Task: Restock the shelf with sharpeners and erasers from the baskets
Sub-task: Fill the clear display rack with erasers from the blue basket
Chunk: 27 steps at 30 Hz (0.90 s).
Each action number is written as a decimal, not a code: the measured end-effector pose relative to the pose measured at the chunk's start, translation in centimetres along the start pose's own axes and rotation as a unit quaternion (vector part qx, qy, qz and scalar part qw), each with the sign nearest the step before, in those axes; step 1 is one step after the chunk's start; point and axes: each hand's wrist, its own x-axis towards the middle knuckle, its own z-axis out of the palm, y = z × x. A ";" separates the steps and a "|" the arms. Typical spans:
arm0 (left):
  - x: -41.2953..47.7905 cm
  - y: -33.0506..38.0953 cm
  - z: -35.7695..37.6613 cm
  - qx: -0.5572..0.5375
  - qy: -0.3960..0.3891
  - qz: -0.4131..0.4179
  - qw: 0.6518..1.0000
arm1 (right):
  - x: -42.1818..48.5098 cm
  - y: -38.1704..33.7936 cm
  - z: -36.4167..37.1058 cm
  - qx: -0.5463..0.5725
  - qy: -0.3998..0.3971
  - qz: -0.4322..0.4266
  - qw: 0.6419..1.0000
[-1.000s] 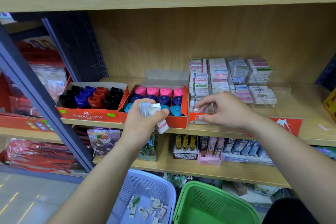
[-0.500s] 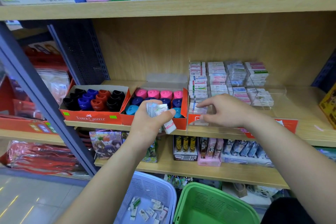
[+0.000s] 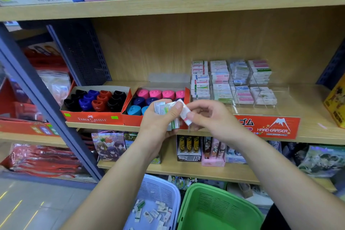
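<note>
Several erasers bunched in left hand, right hand pinching top eraser

Wrapped erasers – handful held before shelf, more loose in lavender basket

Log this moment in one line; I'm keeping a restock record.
left hand: holds eraser bundle | right hand: pinches single eraser | blue basket: loose erasers inside

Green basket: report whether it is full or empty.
Empty, as far as visible: the green basket shows only bare floor.
</note>
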 end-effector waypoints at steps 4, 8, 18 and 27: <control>0.2 -0.2 -0.8 -0.003 0.027 -0.008 1.000 | -0.1 0.1 -1.1 0.076 0.014 0.054 0.996; 0.3 -0.5 -0.8 0.022 0.033 0.002 0.999 | -0.3 0.2 -1.8 0.100 0.020 0.065 0.993; -0.5 -0.4 0.8 0.075 -0.022 0.043 0.996 | -0.8 0.0 -2.0 0.079 -0.006 0.034 0.996; -0.9 -0.7 1.3 0.104 -0.012 0.061 0.993 | -0.6 0.5 -1.5 0.198 -0.018 -0.008 0.980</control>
